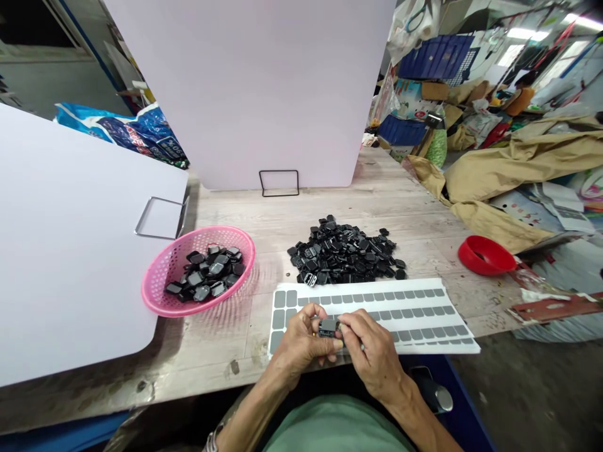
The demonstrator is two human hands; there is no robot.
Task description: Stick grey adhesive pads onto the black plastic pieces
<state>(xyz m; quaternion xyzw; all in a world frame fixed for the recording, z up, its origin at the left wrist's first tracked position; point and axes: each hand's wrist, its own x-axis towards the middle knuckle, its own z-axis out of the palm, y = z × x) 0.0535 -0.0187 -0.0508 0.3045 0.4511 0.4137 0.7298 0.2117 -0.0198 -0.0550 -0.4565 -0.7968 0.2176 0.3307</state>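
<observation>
My left hand (301,339) grips a small black plastic piece (328,328) whose top face looks grey. The fingers of my right hand (370,351) are pinched at the right edge of that piece; whether they also hold a thin sticker I cannot make out. Under both hands lie white sheets (377,300) with rows of grey rounded stickers. Just behind the sheets is a heap of loose black plastic pieces (346,251). To the left, a pink basket (153,285) contains similar pieces (202,276), several with grey faces.
A white board (264,88) stands upright at the back, held by a black wire stand (279,183). Another white board (80,245) leans at the left. On the right side sit a red bowl (485,256) and brown cloth (518,169). The table's front edge is close to my body.
</observation>
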